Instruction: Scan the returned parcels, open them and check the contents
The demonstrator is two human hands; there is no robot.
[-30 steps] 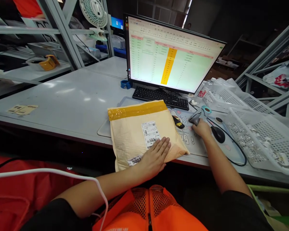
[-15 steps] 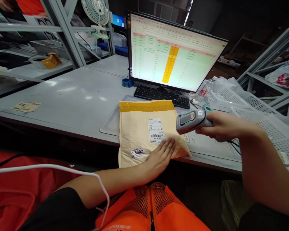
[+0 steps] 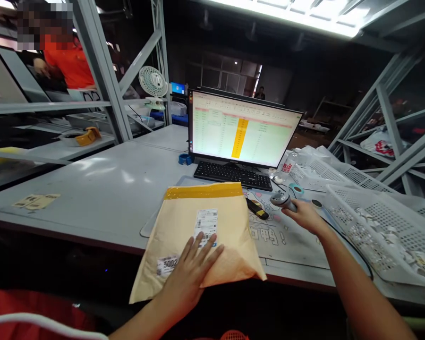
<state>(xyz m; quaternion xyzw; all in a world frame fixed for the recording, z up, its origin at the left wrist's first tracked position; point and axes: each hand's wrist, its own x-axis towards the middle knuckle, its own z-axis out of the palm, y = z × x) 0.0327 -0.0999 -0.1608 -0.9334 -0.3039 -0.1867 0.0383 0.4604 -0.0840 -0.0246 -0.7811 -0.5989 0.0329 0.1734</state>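
Note:
A padded mailing bag (image 3: 230, 226) with a yellow tape strip along its far side lies partly over the table's front edge. My left hand (image 3: 194, 264) rests on it with fingers spread, covering part of the white shipping label (image 3: 205, 221). Below that, a smaller label reading 5002 (image 3: 167, 265) shows beside the hand. Right of the bag, my right hand (image 3: 302, 215) is wrapped around the handle of a grey barcode scanner (image 3: 282, 200), held low over the desk mat. Between bag and scanner lies a black and yellow utility knife (image 3: 257, 208).
A monitor (image 3: 246, 127) stands behind a black keyboard (image 3: 232, 175). White perforated baskets (image 3: 361, 236) line the right side. A blue tape roll (image 3: 186, 159) and a teal roll (image 3: 296, 188) sit on the table (image 3: 102, 189). Beyond the frame at left is a person in orange (image 3: 69, 61).
The scanner has moved away from the bag, to the right and lower over the mat, uncovering the knife. The bag has turned and shifted nearer. My left fingers have spread; the view has tilted up.

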